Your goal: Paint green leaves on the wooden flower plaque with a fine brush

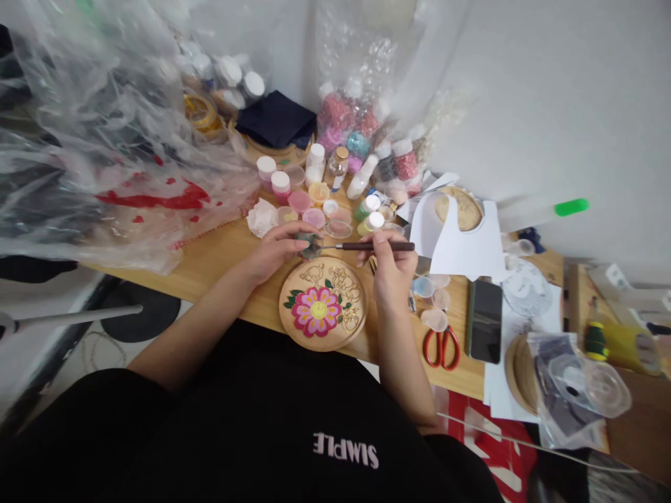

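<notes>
My left hand pinches a small clear cup with dark green stuff in it. My right hand grips a slim tool with a dark handle and a thin metal shaft. The tool lies nearly level, its tip at the mouth of the cup; the tip itself is too small to make out. Just below both hands, a round wooden board rests near the table's front edge. It bears a pink and yellow flower with green leaves, and gold outlines beside it.
Behind the hands stand open paint cups, white-capped bottles and a crumpled tissue. To the right lie red-handled scissors, a phone and a white cut sheet. Plastic bags cover the table's left side.
</notes>
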Tool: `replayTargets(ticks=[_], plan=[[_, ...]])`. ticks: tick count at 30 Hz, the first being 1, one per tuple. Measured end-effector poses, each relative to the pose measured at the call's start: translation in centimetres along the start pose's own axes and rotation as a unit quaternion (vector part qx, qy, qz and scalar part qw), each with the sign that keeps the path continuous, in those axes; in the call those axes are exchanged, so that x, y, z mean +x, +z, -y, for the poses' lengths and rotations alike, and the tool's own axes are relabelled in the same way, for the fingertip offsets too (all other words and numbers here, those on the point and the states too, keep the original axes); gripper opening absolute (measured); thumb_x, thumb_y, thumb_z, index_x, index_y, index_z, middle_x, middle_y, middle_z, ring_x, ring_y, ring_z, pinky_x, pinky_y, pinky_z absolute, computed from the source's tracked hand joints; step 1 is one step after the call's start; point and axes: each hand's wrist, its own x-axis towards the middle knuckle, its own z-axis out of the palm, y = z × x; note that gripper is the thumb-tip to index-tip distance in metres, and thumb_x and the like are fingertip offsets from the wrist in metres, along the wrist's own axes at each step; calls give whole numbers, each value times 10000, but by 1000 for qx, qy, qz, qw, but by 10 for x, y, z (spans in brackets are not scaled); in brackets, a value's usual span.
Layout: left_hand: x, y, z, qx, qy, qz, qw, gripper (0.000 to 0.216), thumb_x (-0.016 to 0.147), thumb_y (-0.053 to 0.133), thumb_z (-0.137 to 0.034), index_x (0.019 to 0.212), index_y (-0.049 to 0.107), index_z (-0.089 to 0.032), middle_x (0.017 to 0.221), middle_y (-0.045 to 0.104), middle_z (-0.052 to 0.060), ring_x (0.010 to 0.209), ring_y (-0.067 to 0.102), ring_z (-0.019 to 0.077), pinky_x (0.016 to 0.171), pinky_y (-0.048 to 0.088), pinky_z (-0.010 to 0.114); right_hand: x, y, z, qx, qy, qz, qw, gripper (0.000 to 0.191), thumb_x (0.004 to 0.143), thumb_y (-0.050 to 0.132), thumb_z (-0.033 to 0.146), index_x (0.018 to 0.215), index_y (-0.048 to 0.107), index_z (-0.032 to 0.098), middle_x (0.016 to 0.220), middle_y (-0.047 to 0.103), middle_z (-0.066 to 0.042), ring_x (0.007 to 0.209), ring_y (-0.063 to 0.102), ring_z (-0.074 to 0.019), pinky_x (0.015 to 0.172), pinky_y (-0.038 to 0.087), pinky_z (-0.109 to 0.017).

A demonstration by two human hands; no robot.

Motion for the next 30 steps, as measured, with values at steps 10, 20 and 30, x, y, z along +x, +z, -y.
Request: replayTargets(ticks=[10,20,30], plan=[[-1,0,-1,26,3,-16,1000,258,677,824,-304,905,761,-199,905,745,17,778,661,142,676,525,246,-3,1,3,-35,-20,3,999,344,840,707,532,705,677,218,523,602,61,441,538,-79,456,457,-234],[2,-2,2,51,18,-8,999,276,648,855,-353,867,774,-205,888,748,22,779,660,144,676,529,236,0,0,2,-68,0,13,998,401,848,661,588,703,659,214,516,599,59,450,547,-82,462,466,-234],[0,-3,4,74,35,10,997,305,697,840,-334,958,746,-208,885,712,19,766,641,153,680,509,277,-3,5,4,-44,11,-29,999,359,813,717,547,671,679,220,495,610,56,398,525,-87,423,476,-239]])
